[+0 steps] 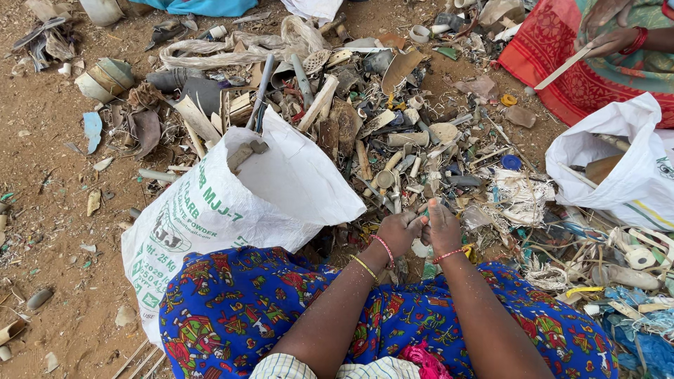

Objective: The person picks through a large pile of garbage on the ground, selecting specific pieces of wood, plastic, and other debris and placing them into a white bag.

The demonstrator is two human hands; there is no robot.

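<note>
A blue patterned cloth (295,309) covers the person's lap, nearest of all. Past it the left hand (398,231) and right hand (442,228) meet, fingertips pinched together on a small bit of scrap (425,208) between them; what it is cannot be told. Left of the left hand stands an open white sack (232,210) with a few pieces inside. Beyond both hands spreads a scrap pile (393,133) of sticks, tubes and plastic bits on bare dirt. Far right of the right hand, a second white bag (618,168), and behind it another person's hand (614,42) holding a pale stick (562,68).
</note>
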